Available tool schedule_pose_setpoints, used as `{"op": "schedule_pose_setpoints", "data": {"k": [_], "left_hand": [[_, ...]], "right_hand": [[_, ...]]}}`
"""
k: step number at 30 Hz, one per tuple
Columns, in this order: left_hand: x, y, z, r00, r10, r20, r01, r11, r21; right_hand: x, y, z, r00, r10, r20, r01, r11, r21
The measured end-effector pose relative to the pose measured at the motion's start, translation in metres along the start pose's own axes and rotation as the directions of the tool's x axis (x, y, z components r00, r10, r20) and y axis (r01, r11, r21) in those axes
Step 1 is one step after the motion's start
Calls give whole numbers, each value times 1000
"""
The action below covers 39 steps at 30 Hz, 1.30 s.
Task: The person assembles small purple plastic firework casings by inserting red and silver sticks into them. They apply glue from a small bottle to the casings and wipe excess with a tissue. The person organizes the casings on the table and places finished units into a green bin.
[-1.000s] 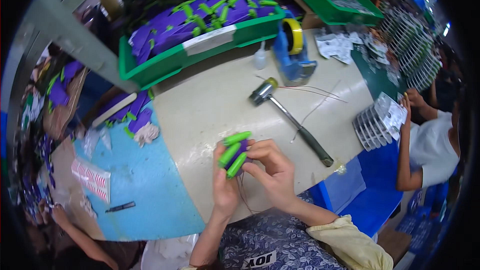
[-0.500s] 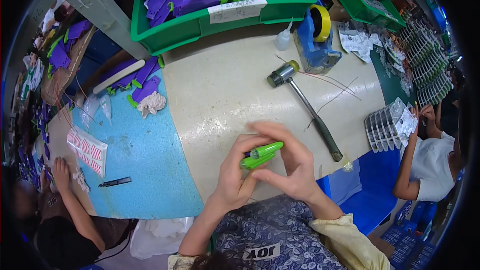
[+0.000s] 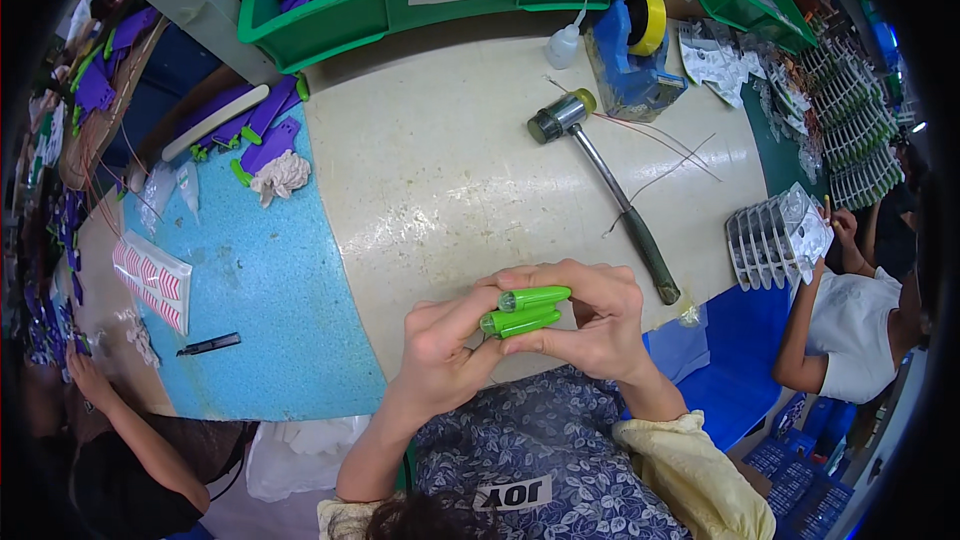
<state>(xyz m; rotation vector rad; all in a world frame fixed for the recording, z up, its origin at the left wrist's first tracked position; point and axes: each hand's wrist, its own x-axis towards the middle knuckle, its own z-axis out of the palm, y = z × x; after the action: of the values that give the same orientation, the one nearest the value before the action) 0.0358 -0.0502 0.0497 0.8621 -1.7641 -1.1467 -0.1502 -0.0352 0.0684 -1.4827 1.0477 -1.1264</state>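
Note:
Two bright green, bullet-shaped plastic pieces lie one above the other between my hands, over the near edge of the table. The upper green piece (image 3: 538, 297) and the lower green piece (image 3: 522, 321) both have a clear, shiny left end and a tapered right end. My left hand (image 3: 440, 350) is closed around their left side. From the right, my right hand (image 3: 598, 325) pinches them, fingers along the top and thumb beneath the lower one. Whatever joins the pieces is hidden. Beyond my hands lies a mallet (image 3: 622, 202) with a dark grip.
A green bin (image 3: 350, 28) of purple-and-green parts stands at the back, beside a blue tape dispenser (image 3: 635, 65) and a small squeeze bottle (image 3: 563, 45). Leftward are a blue mat (image 3: 270, 310), a cutter (image 3: 208, 344) and a crumpled cloth (image 3: 280, 176). Co-workers sit at both sides.
My right hand's fingers, raised and blurred before, have come down onto the green pieces. The two pieces now lie more level and parallel. The whole view has shifted slightly.

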Motion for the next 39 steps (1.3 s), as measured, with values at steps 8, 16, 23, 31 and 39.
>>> {"op": "schedule_pose_setpoints", "data": {"k": [8, 16, 23, 31, 39], "left_hand": [[-3, -5, 0, 993, -121, -12, 122, 991, 54], [3, -8, -22, 993, 17, -120, 52, 833, 551], [8, 15, -33, 884, -451, -125, 389, 855, -343], [4, 32, -49, 916, -321, -241, 352, 930, 102], [13, 41, -48, 949, -222, -224, 279, 924, 264]], "right_hand": [[7, 17, -1, 991, 121, 48, -126, 983, 131], [79, 54, -39, 858, 17, -513, -78, 992, -98], [181, 112, -127, 857, -41, -513, -345, 695, -631], [33, -23, -17, 952, 277, -131, -272, 961, 56], [-17, -38, -7, 983, 50, -177, -73, 990, -124]]}}
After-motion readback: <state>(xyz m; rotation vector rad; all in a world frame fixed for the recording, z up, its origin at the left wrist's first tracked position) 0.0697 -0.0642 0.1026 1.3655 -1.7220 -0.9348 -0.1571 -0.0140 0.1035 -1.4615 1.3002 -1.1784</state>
